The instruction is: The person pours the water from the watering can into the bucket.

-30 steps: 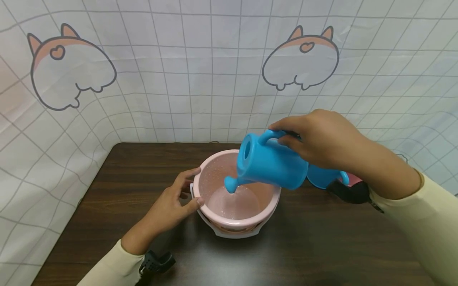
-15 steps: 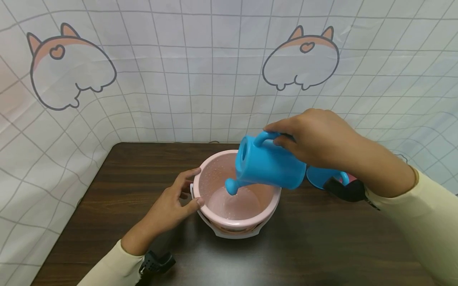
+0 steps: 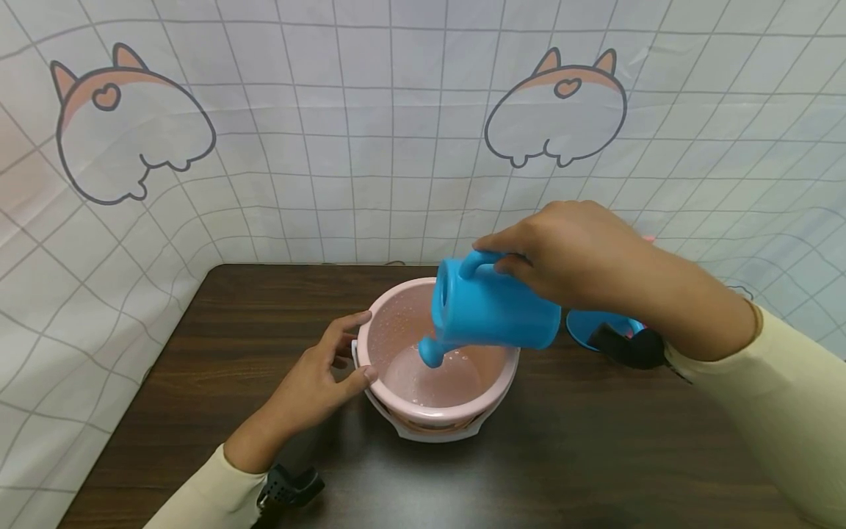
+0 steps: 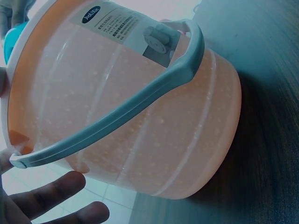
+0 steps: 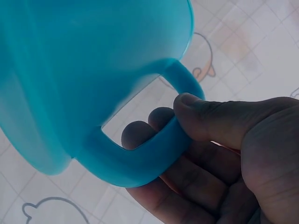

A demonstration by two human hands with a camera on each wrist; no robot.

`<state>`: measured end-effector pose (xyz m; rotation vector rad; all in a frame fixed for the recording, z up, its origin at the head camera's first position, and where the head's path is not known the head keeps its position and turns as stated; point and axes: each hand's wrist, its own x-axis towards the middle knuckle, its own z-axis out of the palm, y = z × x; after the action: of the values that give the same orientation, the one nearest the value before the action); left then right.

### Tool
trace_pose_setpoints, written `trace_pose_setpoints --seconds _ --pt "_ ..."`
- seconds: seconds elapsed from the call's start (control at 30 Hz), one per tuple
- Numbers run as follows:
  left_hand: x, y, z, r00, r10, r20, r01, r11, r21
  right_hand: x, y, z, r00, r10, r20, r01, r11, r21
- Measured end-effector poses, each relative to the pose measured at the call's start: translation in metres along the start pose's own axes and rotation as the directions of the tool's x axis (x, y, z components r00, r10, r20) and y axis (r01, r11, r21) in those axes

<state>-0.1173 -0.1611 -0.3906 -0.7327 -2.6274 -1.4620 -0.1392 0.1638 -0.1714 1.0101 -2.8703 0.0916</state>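
A pink bucket stands upright on the dark table. My left hand rests at its left rim, index finger and thumb spread apart on the edge. In the left wrist view two other fingers stretch outside the bucket, beside its grey handle. My right hand holds a blue watering can tipped over the bucket, its sprinkler head pointing down inside. The right wrist view shows thumb and fingers curled round the can's handle. Droplets dot the bucket's inner wall; bubbles show near its bottom.
Behind my right wrist lies a blue round thing with a bit of pink beside it, both partly hidden. A white grid-patterned cloth hangs along the table's back and left. The wooden table extends around the bucket.
The watering can has shifted slightly left and tipped further, its sprinkler head sinking a little lower in the bucket. My left hand and the bucket stay in place.
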Motion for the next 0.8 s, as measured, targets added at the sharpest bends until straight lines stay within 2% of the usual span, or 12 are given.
trace_pose_setpoints --seconds 0.57,0.8 --pt "0.001 0.000 -0.001 1.000 -0.004 0.005 0.004 1.000 0.007 0.013 -0.012 -0.005 0.994 0.013 0.106 -0.005 0.998 -0.070" --pt "0.001 0.000 0.000 1.000 -0.006 0.008 0.006 1.000 0.008 0.016 -0.015 -0.005 0.994 -0.011 0.111 0.020 0.997 -0.079"
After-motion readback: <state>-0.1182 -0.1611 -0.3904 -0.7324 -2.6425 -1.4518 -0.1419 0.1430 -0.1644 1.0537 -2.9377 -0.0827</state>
